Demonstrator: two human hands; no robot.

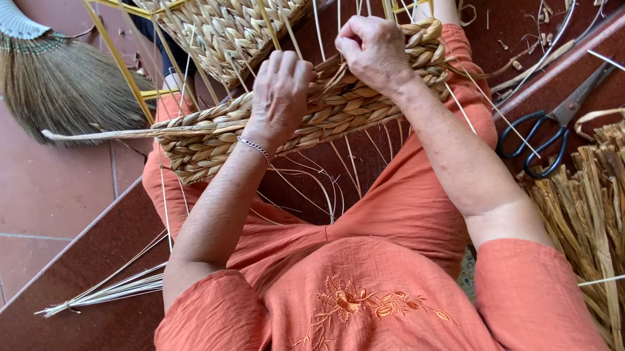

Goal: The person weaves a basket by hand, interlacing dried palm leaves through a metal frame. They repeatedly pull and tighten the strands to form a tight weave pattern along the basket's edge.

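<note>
Half-woven basket (320,110) resting across the lap, braided band of dried fibre running left to right over thin upright stakes. Looks light and springy: braid soft enough to bend, stakes (316,6) stiffer and likely to snap if kinked. Best taken by the braided rim, not by the loose stakes.

Left hand (279,91) on the upper edge of the band, fingers curled over and pressed down on the braid; grip closed on the weave. Thin bracelet at the wrist.

Right hand (375,50) fisted at the top of the band, just beside the left, pinching a strand or stake; which one, cannot tell.

Scissors (555,123) with black handles on the step to the right, near a bundle of dried straw (617,224). Broom (57,72) on the tiled floor at upper left. Second woven piece (226,10) on a yellow frame beyond the hands.
</note>
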